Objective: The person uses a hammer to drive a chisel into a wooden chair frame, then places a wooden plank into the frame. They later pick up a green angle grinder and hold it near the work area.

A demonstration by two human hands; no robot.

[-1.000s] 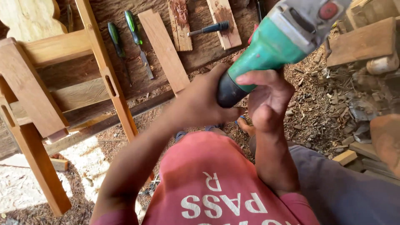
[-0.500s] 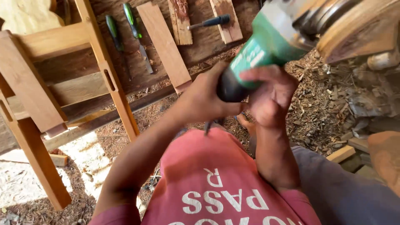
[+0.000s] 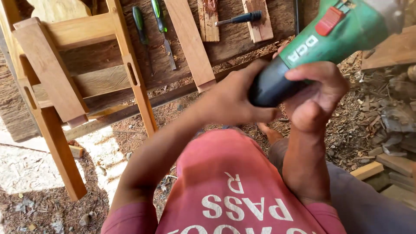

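Grinder (image 3: 333, 34) swung down-left | both grips clenched on its dark tail: left hand (image 3: 234, 102), right hand (image 3: 318, 97)

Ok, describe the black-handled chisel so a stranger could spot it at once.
Look at the dark wooden bench along the top. The black-handled chisel lies crosswise between two short wood blocks, unlike the two green-handled chisels lying lengthwise further left.

I'm looking at a woodworking shop, rough and open-air by the look of it (dirt floor, no paving). Evidence: unfinished wooden frame (image 3: 82, 86) with cut mortises, chisels (image 3: 162, 32) laid on a plank bench (image 3: 242, 47), sawn timber offcuts (image 3: 368, 170), wood chips and shavings (image 3: 368, 108) all over the ground.
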